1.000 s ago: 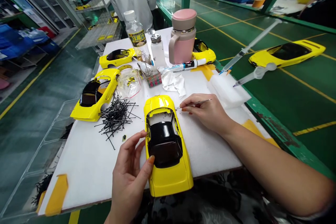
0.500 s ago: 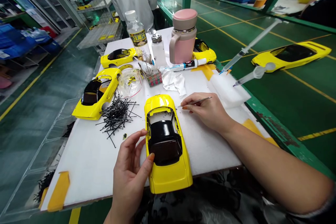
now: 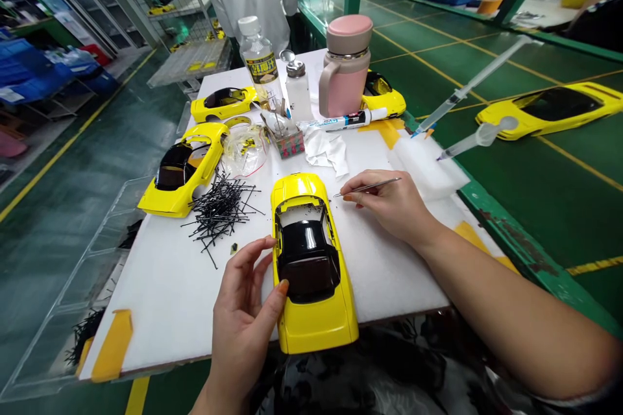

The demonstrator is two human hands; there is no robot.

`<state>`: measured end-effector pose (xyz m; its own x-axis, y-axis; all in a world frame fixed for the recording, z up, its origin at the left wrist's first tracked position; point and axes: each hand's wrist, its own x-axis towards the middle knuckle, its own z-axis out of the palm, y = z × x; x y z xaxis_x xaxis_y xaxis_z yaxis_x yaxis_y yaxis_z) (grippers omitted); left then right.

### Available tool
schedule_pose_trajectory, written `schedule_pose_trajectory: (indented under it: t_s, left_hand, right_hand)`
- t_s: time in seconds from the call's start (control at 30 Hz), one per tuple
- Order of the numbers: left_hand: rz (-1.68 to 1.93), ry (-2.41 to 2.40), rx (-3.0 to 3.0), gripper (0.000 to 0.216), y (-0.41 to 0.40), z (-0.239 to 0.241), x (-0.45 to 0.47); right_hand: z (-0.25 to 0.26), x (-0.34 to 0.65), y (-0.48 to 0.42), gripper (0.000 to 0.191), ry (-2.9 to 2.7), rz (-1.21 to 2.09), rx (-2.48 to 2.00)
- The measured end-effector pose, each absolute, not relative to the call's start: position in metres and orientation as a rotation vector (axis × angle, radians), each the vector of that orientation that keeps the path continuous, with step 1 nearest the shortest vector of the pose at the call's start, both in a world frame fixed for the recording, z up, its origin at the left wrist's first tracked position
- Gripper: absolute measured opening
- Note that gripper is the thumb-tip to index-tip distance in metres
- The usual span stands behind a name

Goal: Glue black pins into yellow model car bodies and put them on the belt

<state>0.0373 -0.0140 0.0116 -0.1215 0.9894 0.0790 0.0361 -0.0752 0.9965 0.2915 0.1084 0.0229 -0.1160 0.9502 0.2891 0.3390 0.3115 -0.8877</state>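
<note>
A yellow toy car body (image 3: 318,324) with a black window piece (image 3: 310,267) lies on the white work board in front of me. My left hand (image 3: 248,298) grips its left side, thumb on the edge near the dark window and fingers along the flank. My right hand (image 3: 389,204) is to the right of the car's far end, pinching thin metal tweezers (image 3: 374,186). Their tip points left, close to the board and apart from the car. Tiny dark specks lie near that tip; too small to name.
Left of the car lies a pile of thin black sticks (image 3: 219,211), with another yellow car body (image 3: 165,198) beyond. A bottle (image 3: 260,61), pink mug (image 3: 346,71), glue tube (image 3: 348,120) and syringes (image 3: 452,100) stand or lie farther back. A green conveyor (image 3: 525,188) runs along the right.
The whole view has shifted slightly. The yellow car body on the conveyor has moved a little to the right. Both hands keep their grips, with hardly any movement.
</note>
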Motion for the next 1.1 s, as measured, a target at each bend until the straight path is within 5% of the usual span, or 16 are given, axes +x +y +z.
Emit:
schedule_pose_trajectory:
  t_s: [1.1]
  left_hand:
    - [1.358,1.314,1.192,0.046,-0.0146,0.0110,0.0377]
  right_hand:
    - [0.0181,0.2844,0.1102,0.013,-1.702,0.799,-1.133]
